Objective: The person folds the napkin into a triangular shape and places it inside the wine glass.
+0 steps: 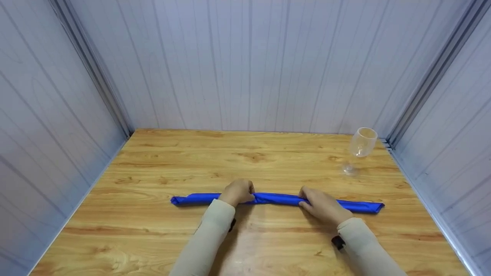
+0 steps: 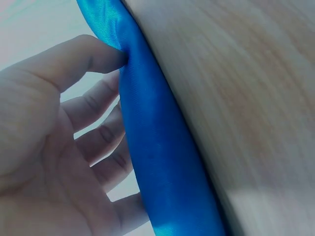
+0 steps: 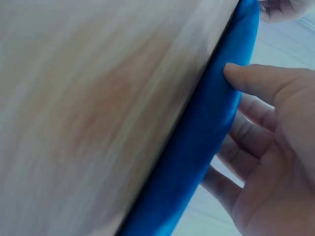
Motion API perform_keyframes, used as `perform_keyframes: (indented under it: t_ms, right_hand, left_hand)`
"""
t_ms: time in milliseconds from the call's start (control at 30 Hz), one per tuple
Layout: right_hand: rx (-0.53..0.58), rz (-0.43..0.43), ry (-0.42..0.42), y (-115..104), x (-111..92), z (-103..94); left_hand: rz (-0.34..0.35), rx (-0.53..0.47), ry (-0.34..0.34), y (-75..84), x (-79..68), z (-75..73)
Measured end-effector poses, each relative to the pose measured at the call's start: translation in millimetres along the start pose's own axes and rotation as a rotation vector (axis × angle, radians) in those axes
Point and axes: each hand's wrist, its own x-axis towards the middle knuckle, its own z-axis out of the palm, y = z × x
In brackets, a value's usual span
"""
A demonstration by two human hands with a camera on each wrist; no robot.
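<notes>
A long roll of shiny blue cloth (image 1: 278,198) lies crosswise on the wooden table, with loose twisted ends. My left hand (image 1: 238,191) grips it left of its middle; in the left wrist view the thumb presses the near side of the blue roll (image 2: 152,123) and the fingers reach behind it. To the right, my right hand (image 1: 322,205) holds the same roll, thumb in front and fingers over the far side. The right wrist view shows that thumb pressed into the blue cloth (image 3: 202,123), the other fingers curving behind.
A clear stemmed glass (image 1: 363,142) stands upright at the back right of the table (image 1: 184,161). Pale panelled walls (image 1: 230,69) enclose the table at the back and on both sides.
</notes>
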Motion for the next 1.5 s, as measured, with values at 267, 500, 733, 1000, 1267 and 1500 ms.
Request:
perform_keyframes:
  t_ms: [267,500,733,1000,1267,1500]
  right_hand:
    - [0.012,0.048,-0.081,5,11,0.2]
    - [0.001,0.14,-0.146,-1,20,-0.5]
    - [-0.069,0.168,-0.164,-4,29,-1.4]
    - [-0.205,0.214,-0.158,-16,35,1.8]
    - [-0.328,0.174,-0.157,-18,35,0.6]
    - [-0.294,0.124,-0.097,-14,33,1.4]
  left_hand:
    - [0.013,-0.018,0.0,-2.8,-0.7,2.7]
    - [0.026,-0.002,0.003,-4.3,-1.1,3.9]
    - [0.035,0.057,0.044,-3.9,-2.5,4.6]
    - [0.024,0.073,0.048,-5.7,-2.0,6.3]
    - [0.008,0.064,0.07,-6.8,-2.1,8.6]
    - [-0.016,0.056,0.057,-9.1,-1.4,8.7]
